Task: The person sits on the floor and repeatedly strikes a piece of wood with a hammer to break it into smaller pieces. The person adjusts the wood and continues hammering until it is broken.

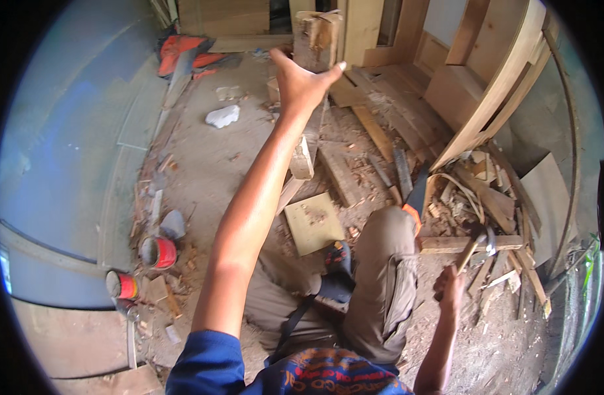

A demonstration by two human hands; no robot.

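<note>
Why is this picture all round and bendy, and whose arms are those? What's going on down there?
The picture comes from a small wide camera worn on a person's head, looking down, so straight edges curve. Both arms are that person's own. The left hand reaches far forward and touches a rough wooden block; I cannot tell whether it grips it. The right hand holds a hammer by its wooden handle. The person sits on a dusty floor strewn with wood offcuts and shavings. A square board lies by the knee, two red tin cans stand to the left, and a white stone lies farther off.
</note>
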